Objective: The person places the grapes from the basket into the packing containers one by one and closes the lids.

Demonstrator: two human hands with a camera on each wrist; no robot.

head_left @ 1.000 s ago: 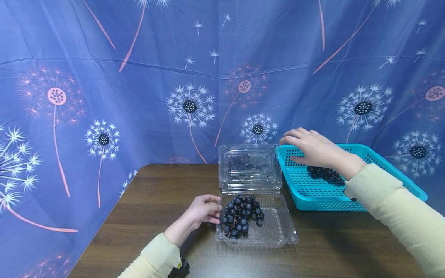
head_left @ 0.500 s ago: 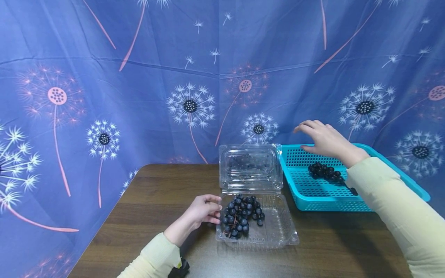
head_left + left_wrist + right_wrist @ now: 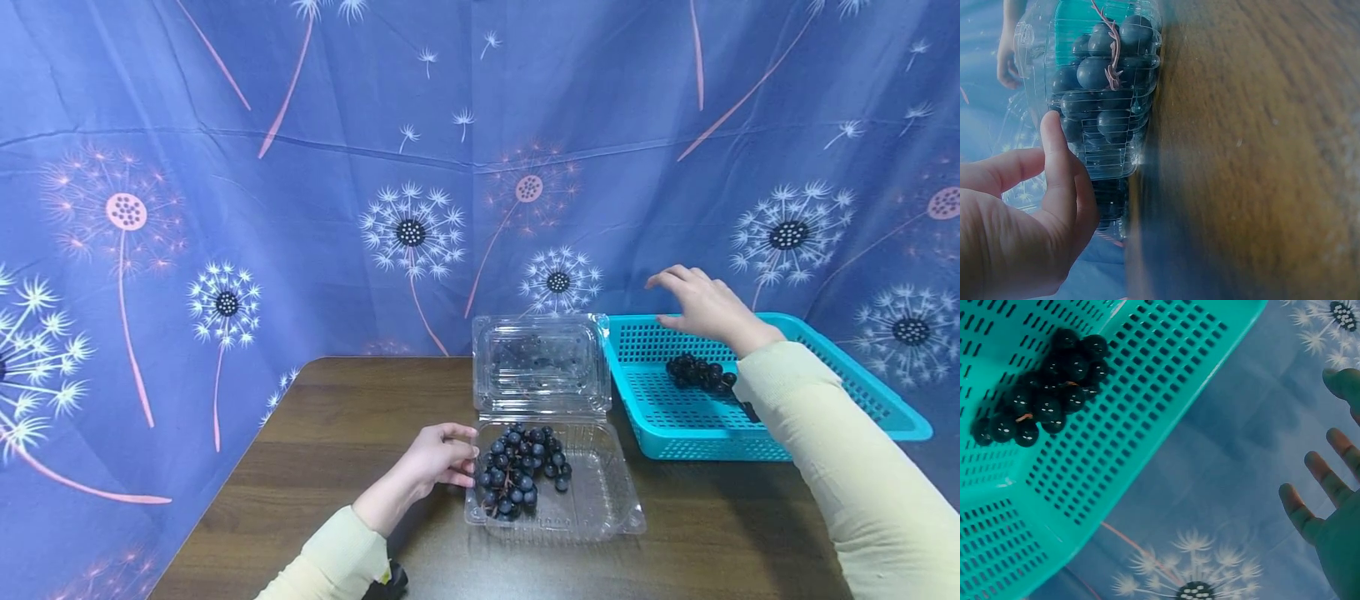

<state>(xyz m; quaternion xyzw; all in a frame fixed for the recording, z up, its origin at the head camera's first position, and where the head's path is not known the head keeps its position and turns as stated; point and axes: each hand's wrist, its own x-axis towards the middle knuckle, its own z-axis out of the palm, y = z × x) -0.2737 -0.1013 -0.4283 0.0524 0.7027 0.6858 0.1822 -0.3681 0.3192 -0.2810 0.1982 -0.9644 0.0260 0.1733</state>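
A clear plastic clamshell box [image 3: 596,500] stands with its lid [image 3: 542,358] raised behind it. Dark grapes [image 3: 517,475] on their stems fill its left half. My left hand [image 3: 438,458] touches the box's left side, its fingers mostly straight; a fingertip meets the wall in the left wrist view. Over the back of a turquoise perforated basket [image 3: 712,447], my right hand [image 3: 708,307] hovers with spread fingers and holds nothing. A smaller bunch of black grapes [image 3: 1047,394] lies on the basket's bottom; my right forearm hides part of its near end in the head view.
The brown wooden table [image 3: 337,417] bears both containers, side by side. A blue cloth with dandelion prints [image 3: 300,208] hangs behind the table. At the left wrist a small black object [image 3: 388,581] shows at the lower edge.
My right hand has moved right, away from the box's lid, and slightly upward, uncovering more of the basket's grapes. The left hand and the box have stayed in place.
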